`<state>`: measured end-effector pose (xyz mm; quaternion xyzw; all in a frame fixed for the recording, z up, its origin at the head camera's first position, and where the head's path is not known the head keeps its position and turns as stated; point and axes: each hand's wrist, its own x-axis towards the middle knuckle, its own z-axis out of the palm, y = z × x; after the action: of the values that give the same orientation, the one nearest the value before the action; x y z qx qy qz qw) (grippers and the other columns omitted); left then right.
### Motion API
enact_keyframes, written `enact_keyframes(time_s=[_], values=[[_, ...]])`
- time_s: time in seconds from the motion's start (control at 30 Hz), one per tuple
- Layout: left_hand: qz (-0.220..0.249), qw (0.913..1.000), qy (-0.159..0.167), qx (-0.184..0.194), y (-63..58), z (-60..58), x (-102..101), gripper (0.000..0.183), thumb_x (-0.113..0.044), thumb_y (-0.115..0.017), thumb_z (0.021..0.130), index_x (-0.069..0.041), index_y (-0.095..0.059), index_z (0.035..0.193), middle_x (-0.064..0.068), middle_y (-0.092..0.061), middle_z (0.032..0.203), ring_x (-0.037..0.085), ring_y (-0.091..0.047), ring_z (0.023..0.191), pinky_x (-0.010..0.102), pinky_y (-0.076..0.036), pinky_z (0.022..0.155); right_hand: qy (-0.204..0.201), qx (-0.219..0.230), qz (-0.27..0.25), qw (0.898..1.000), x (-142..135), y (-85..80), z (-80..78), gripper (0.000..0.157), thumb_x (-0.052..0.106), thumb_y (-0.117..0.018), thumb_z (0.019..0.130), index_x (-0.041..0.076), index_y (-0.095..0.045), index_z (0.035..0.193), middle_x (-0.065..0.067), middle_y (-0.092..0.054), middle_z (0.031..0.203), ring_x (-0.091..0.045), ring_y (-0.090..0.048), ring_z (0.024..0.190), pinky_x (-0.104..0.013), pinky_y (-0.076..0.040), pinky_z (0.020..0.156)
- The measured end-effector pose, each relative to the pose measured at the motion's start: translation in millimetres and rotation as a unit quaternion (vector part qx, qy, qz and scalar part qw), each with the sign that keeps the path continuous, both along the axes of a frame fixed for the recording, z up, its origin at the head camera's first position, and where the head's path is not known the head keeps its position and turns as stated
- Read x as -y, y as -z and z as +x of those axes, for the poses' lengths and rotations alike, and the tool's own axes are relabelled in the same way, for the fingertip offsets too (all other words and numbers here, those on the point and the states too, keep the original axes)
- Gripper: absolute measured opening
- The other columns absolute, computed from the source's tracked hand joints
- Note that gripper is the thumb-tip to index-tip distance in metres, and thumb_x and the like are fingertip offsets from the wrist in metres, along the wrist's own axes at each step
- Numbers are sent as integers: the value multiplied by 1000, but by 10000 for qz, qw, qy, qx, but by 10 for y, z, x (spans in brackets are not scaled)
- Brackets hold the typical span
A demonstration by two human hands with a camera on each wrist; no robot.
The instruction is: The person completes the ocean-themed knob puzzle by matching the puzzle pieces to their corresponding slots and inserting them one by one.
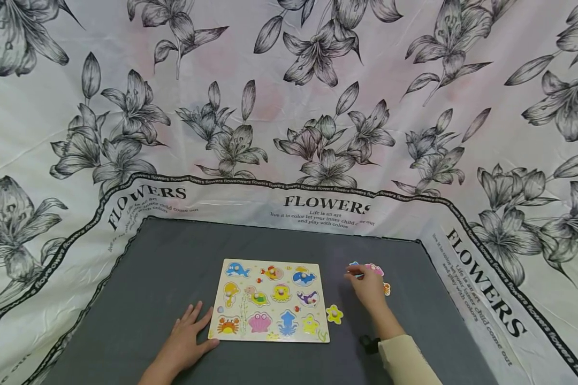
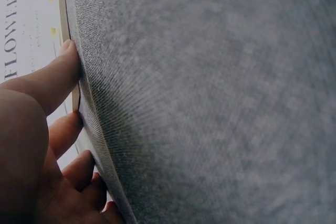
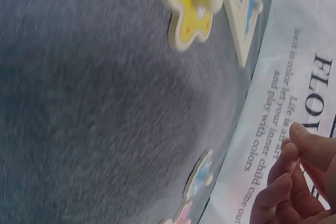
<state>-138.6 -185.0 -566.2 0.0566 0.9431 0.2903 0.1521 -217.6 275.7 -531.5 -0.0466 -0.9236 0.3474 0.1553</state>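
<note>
A wooden puzzle board (image 1: 250, 337) with colourful sea-animal pieces and pictures lies on the grey cloth. My left hand (image 1: 187, 337) rests at its lower left corner, fingers spread along the left side and thumb by the bottom edge; the left wrist view shows the thumb (image 2: 65, 64) against the board's edge. Over several loose pieces right of the board, my right hand (image 1: 368, 286) hangs with bent fingers. Thumb and index tips (image 3: 290, 153) come close together, with no piece visible between them. A pink piece (image 1: 377, 269) and a blue piece (image 1: 353, 263) are partly hidden behind this hand.
A yellow star-shaped piece (image 1: 334, 314) with a knob lies just right of the board. An orange piece (image 1: 387, 289) is beside the right wrist. Grey cloth (image 1: 173, 267) covers the surface, and a flower-printed white curtain (image 1: 318, 208) borders its back and sides.
</note>
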Motion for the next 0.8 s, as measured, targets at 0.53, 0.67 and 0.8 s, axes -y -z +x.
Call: enact_keyframes(time_s=[0.53,0.67,0.8], values=[[29,10000,-30,-83,10,0,7,88,-50,-82,80,-11,-49,151,25,-26,164,49,-15,152,72,-16,118,1205,241,163,9923,-541,148,4,26,16,-79,88,2,-76,110,-18,-76,103,-33,-69,86,-35,-47,65],[34,10000,-27,-81,22,1,17,88,-50,-82,79,-12,-49,151,24,-26,164,48,-15,152,72,-16,118,1434,546,158,9880,-609,153,28,29,19,-77,89,4,-75,114,-19,-74,112,-41,-66,101,-48,-47,72],[82,9999,-30,-71,25,11,24,87,-49,-82,80,-11,-49,151,24,-26,164,49,-15,152,72,-15,118,1541,936,179,9835,-636,150,45,30,22,-74,90,7,-74,116,-18,-73,116,-44,-65,105,-53,-48,73]])
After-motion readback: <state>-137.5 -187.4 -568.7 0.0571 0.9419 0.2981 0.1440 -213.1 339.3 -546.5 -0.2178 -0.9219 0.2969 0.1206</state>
